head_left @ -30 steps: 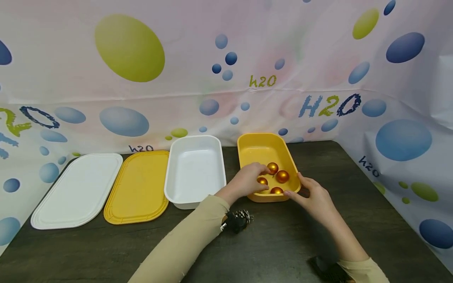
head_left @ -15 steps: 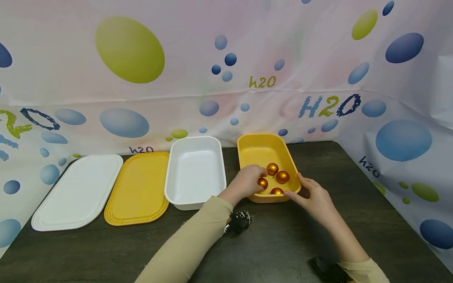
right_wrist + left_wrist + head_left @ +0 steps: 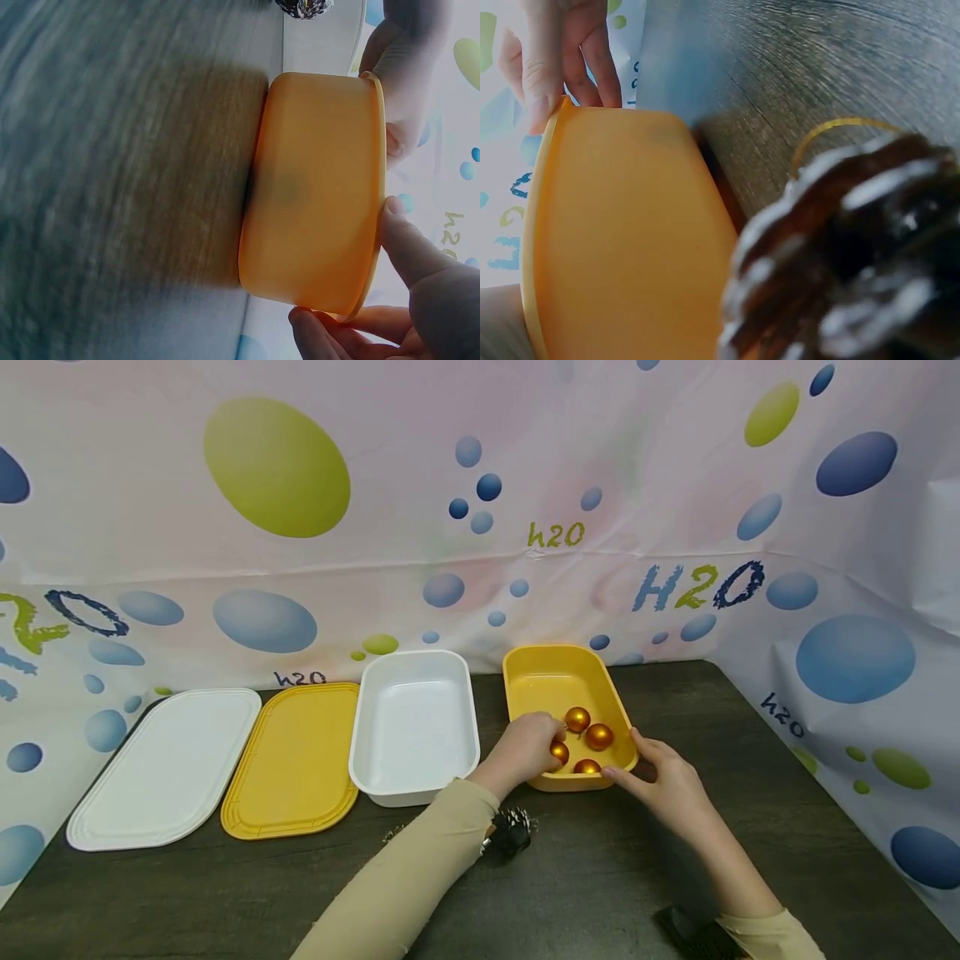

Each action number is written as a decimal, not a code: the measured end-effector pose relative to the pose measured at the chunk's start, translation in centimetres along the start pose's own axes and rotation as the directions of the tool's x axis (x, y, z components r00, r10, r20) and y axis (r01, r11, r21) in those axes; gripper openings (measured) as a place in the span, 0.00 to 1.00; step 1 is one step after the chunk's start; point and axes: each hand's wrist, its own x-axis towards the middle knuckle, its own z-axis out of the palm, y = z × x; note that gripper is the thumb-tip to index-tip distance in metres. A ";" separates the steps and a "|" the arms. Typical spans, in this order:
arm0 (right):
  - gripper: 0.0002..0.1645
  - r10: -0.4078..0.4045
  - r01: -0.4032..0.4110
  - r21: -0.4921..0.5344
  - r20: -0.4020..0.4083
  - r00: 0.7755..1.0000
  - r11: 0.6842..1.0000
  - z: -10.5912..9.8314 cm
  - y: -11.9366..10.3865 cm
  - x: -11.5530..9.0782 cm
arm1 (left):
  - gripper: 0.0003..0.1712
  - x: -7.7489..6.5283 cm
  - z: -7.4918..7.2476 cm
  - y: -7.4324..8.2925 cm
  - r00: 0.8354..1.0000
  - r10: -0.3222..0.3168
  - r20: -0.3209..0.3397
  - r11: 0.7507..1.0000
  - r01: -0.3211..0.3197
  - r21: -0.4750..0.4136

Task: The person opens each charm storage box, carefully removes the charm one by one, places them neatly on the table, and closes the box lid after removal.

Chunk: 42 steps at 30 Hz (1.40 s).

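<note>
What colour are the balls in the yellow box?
The balls are shiny orange-gold; the head view shows them best.

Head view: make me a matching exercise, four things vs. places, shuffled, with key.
1. gold balls
2. right hand
3. yellow lid
4. white lid

A. leftmost on the table
B. inside the yellow container
C. between the white lid and the white container
D. at the yellow container's near right corner

Pairs: 1-B, 2-D, 3-C, 4-A
</note>
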 end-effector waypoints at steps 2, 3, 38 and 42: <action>0.50 0.000 0.000 -0.001 0.000 1.000 1.000 0.0 0.0 0.0 | 0.15 0.0 0.0 0.0 1.000 -0.010 -0.016 1.000 0.009 -0.028; 0.50 0.000 0.000 -0.002 -0.001 1.000 1.000 0.0 0.0 0.0 | 0.15 -0.1 0.0 0.0 1.000 -0.012 -0.026 0.999 0.011 -0.046; 0.50 0.000 0.000 -0.013 -0.001 1.000 1.000 0.0 -0.3 0.2 | 0.18 -12.0 -7.4 -2.0 0.987 -0.020 -0.162 0.593 -0.119 -0.797; 0.50 -0.003 0.003 -0.017 -0.002 1.000 1.000 0.0 -0.2 0.1 | 0.19 -15.7 -6.9 -3.7 0.986 -0.076 -0.149 0.560 -0.081 -0.824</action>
